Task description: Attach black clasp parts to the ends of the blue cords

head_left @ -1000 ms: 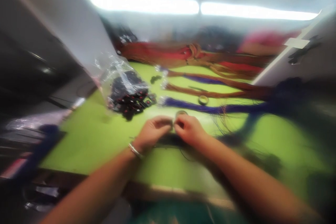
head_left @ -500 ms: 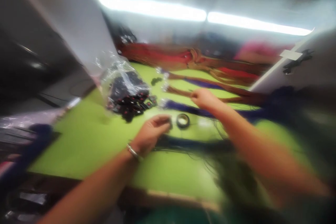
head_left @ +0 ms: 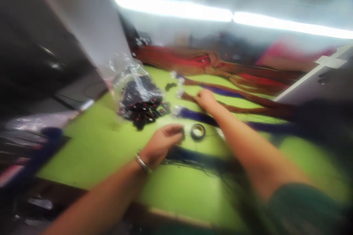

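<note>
My left hand (head_left: 162, 143), with a metal bracelet at the wrist, is closed in a pinch on a small dark connector (head_left: 182, 131), blurred at the fingertips. Just right of it lies a roll of black tape (head_left: 198, 132) on the green table (head_left: 91, 147). Further back, my right hand (head_left: 206, 100) is closed at a bundle of brown wires (head_left: 189, 96), near its clear-ended tip. Between the hands runs a bundle of purple-blue wires (head_left: 197, 115) with a clear-wrapped end. Dark blue wires (head_left: 198, 157) lie below the tape.
An open clear plastic bag (head_left: 121, 68) spills black connectors (head_left: 142, 112) at the left. Red and brown wire bundles (head_left: 176, 55) stretch across the back. A white panel (head_left: 91, 18) stands at left, and a frame edge (head_left: 306, 77) slants at right.
The view has shifted, moving the scene slightly right. My right hand has moved left along the brown wires toward their clear ends. My left hand keeps its pinch beside the tape.
</note>
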Action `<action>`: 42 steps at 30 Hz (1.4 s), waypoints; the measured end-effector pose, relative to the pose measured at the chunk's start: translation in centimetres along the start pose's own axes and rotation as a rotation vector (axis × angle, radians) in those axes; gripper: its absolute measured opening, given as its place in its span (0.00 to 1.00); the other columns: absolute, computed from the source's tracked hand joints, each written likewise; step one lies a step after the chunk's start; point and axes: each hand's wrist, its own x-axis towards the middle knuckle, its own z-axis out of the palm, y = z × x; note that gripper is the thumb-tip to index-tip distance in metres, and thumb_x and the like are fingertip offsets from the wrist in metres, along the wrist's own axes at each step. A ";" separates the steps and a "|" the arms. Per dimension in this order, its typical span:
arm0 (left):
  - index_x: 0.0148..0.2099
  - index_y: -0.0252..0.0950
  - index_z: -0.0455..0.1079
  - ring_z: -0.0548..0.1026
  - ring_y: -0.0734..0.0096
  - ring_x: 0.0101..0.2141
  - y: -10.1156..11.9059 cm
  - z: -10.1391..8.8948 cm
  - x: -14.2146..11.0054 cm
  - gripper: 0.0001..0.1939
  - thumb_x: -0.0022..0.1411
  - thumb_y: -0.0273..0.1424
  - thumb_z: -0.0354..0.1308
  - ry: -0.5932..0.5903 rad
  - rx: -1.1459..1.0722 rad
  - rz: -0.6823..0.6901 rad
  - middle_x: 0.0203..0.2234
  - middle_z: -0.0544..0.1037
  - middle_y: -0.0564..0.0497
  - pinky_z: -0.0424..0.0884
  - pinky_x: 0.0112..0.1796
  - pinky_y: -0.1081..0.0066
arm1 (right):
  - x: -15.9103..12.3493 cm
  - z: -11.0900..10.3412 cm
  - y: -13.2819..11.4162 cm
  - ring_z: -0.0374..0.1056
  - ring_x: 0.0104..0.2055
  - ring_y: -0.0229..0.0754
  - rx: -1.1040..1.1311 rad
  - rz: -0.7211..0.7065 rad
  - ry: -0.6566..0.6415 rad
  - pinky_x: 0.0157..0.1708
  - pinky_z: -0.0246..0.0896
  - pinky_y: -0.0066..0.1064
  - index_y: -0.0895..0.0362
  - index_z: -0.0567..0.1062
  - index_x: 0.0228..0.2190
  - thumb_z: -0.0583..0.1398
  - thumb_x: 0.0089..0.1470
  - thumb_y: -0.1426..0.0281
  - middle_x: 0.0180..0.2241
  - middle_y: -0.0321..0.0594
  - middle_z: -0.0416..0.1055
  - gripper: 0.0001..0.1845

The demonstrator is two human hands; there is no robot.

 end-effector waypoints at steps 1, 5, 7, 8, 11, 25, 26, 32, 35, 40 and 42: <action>0.41 0.33 0.74 0.72 0.70 0.33 0.0 0.0 0.0 0.19 0.43 0.30 0.68 -0.003 0.002 0.003 0.31 0.75 0.48 0.67 0.34 0.70 | 0.2 -0.1 0.2 0.63 0.28 0.38 0.024 -0.006 -0.007 0.28 0.53 0.27 0.61 0.77 0.27 0.57 0.49 0.66 0.27 0.44 0.73 0.12; 0.41 0.33 0.74 0.71 0.72 0.32 0.0 -0.2 0.1 0.19 0.43 0.30 0.68 -0.012 0.009 0.009 0.31 0.75 0.48 0.67 0.34 0.70 | 0.4 -1.1 0.6 0.64 0.30 0.38 0.046 -0.020 0.031 0.29 0.52 0.27 0.62 0.77 0.27 0.55 0.49 0.72 0.28 0.43 0.73 0.11; 0.41 0.33 0.74 0.71 0.72 0.32 0.0 -0.2 0.1 0.19 0.44 0.30 0.68 -0.013 0.005 0.018 0.32 0.75 0.48 0.67 0.34 0.71 | 0.1 -2.0 0.4 0.64 0.31 0.38 0.050 -0.029 0.075 0.30 0.52 0.27 0.62 0.77 0.28 0.55 0.48 0.73 0.30 0.44 0.74 0.10; 0.41 0.33 0.74 0.71 0.72 0.32 0.0 -0.2 0.1 0.19 0.44 0.30 0.68 -0.012 0.002 0.023 0.32 0.75 0.48 0.67 0.34 0.70 | -0.3 -2.6 0.3 0.64 0.32 0.38 0.056 -0.039 0.094 0.30 0.52 0.27 0.61 0.77 0.28 0.55 0.47 0.74 0.30 0.43 0.74 0.10; 0.41 0.33 0.74 0.71 0.72 0.32 0.1 -0.1 0.0 0.18 0.45 0.29 0.68 -0.006 -0.014 0.039 0.32 0.75 0.48 0.67 0.35 0.71 | -2.1 -4.1 -0.4 0.64 0.29 0.37 0.103 -0.099 0.102 0.30 0.53 0.27 0.60 0.76 0.24 0.56 0.44 0.74 0.27 0.41 0.73 0.08; 0.39 0.33 0.75 0.73 0.73 0.31 0.6 0.1 -0.3 0.17 0.43 0.27 0.68 0.036 -0.018 0.052 0.31 0.77 0.49 0.68 0.33 0.72 | -2.0 -11.6 3.7 0.63 0.22 0.30 0.771 0.060 0.684 0.25 0.61 0.24 0.58 0.66 0.23 0.51 0.52 0.76 0.20 0.33 0.64 0.09; 0.40 0.33 0.75 0.73 0.73 0.30 0.6 0.1 -0.4 0.17 0.44 0.27 0.68 0.031 -0.015 0.053 0.31 0.77 0.48 0.68 0.33 0.72 | -1.5 -12.5 5.2 0.63 0.23 0.29 0.826 0.076 0.784 0.26 0.62 0.23 0.57 0.65 0.23 0.51 0.54 0.76 0.21 0.33 0.64 0.09; 0.39 0.33 0.74 0.72 0.73 0.31 0.7 0.2 -0.4 0.18 0.43 0.28 0.69 0.033 0.008 0.033 0.30 0.76 0.49 0.68 0.33 0.72 | -3.9 -13.1 7.0 0.61 0.19 0.28 0.856 0.086 0.749 0.21 0.60 0.21 0.57 0.65 0.25 0.52 0.54 0.74 0.21 0.32 0.63 0.07; 0.41 0.33 0.74 0.72 0.73 0.31 0.6 0.2 -0.3 0.19 0.43 0.29 0.69 0.027 0.026 0.039 0.31 0.76 0.49 0.68 0.34 0.72 | -7.9 -11.5 4.0 0.60 0.20 0.29 0.805 -0.016 0.585 0.20 0.59 0.23 0.58 0.69 0.24 0.56 0.51 0.71 0.19 0.32 0.64 0.06; 0.41 0.33 0.74 0.73 0.72 0.32 0.6 1.6 -0.4 0.17 0.45 0.28 0.68 -0.014 0.017 0.032 0.33 0.77 0.47 0.68 0.35 0.71 | -13.3 -8.4 0.0 0.65 0.25 0.33 0.748 -0.149 0.266 0.28 0.62 0.26 0.59 0.75 0.27 0.58 0.48 0.71 0.23 0.35 0.71 0.05; 0.41 0.33 0.74 0.74 0.71 0.33 1.0 2.8 -0.3 0.17 0.45 0.27 0.67 -0.057 0.020 0.030 0.35 0.77 0.46 0.68 0.36 0.71 | -14.4 -7.4 -0.3 0.66 0.26 0.34 0.733 -0.120 0.232 0.29 0.62 0.26 0.59 0.76 0.29 0.57 0.48 0.72 0.24 0.36 0.73 0.07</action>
